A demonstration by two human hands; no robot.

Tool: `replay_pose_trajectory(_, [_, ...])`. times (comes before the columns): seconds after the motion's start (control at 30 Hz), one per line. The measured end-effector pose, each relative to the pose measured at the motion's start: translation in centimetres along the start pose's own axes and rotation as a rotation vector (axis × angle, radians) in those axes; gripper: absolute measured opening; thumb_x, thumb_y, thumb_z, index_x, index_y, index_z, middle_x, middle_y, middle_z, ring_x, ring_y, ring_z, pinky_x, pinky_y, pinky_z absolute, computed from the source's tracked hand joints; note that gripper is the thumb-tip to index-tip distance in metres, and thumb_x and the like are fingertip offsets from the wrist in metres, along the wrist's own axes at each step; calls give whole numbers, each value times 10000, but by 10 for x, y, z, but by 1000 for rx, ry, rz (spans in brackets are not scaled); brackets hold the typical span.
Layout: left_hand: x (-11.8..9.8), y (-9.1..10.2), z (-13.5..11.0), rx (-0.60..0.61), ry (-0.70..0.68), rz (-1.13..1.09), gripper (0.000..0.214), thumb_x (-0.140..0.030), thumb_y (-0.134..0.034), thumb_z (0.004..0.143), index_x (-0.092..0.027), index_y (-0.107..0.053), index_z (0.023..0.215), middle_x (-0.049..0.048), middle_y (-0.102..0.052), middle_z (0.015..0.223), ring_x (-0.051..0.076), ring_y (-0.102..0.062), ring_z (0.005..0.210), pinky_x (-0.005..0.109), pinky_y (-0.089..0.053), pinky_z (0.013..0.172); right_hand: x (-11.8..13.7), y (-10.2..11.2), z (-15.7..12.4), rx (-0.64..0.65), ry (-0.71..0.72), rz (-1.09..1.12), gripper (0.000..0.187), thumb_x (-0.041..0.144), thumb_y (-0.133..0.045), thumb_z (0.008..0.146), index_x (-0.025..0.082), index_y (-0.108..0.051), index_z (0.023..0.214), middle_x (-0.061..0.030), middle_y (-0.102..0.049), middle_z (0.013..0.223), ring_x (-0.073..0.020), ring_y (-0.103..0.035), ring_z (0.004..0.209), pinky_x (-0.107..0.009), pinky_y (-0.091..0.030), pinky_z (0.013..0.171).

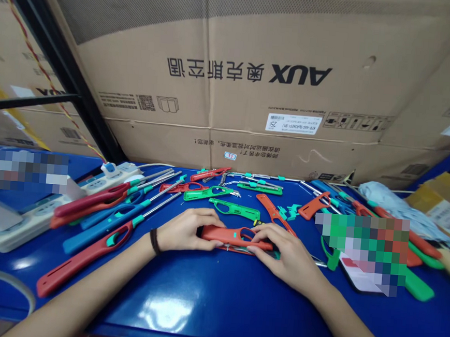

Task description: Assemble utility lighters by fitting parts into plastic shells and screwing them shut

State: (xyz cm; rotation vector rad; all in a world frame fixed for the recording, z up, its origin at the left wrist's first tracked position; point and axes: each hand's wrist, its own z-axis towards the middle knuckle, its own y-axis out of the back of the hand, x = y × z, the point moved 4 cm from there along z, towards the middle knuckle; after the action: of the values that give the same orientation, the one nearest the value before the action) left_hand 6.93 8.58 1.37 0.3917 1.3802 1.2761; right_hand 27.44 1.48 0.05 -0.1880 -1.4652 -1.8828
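Holding an orange lighter casing (220, 234) by its two ends, the person works at a blue table (206, 302), the casing lying crosswise between both hands near the middle. The left hand (187, 231) is clamped on the broad end, thumb along the near edge and fingers over the far side; a dark band (154, 242) circles that wrist. The right hand (286, 254) pinches the other end by the looped opening, thumb and fingers closed on it. Thin parts peek out beneath the casing; from here I can't tell whether it touches the table.

Just beyond sits a green casing (241, 212), with small turquoise pieces (292, 211) farther right. Over to the left, a red lighter (81, 263) and a blue lighter (101, 229) lie slanted, near a white power strip (7, 237). A big cardboard box (239, 29) stands behind everything, its lettering upside down.
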Motion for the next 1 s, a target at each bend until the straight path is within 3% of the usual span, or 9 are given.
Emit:
replay_pose_trajectory(0.47, [-1,1,-2,13,-5,76,313,-350,-681,759,-187,-685,1026,56,-659,939,185,-610,848,310,-495,802,5,-2,1,59,-17,3,44,286,-599,846,242,-595,844,-26,-660,999,-181,-635,914,-324,-508,817])
replay_pose_trajectory(0.8, [0,1,-4,2,-13,62,309,-371,-679,769,-195,-686,1023,51,-657,940,180,-605,849,301,-490,800,2,-1,0,49,-22,-11,56,289,-604,832,242,-580,812,-28,-675,989,-209,-623,984,-351,-497,859])
replay_pose_trajectory(1.0, [2,2,-4,5,-2,69,300,-368,-672,772,-201,-689,1021,49,-653,948,180,-607,853,304,-489,807,6,0,1,37,1,5,37,272,-612,825,239,-596,819,-30,-678,962,-194,-639,925,-325,-510,823])
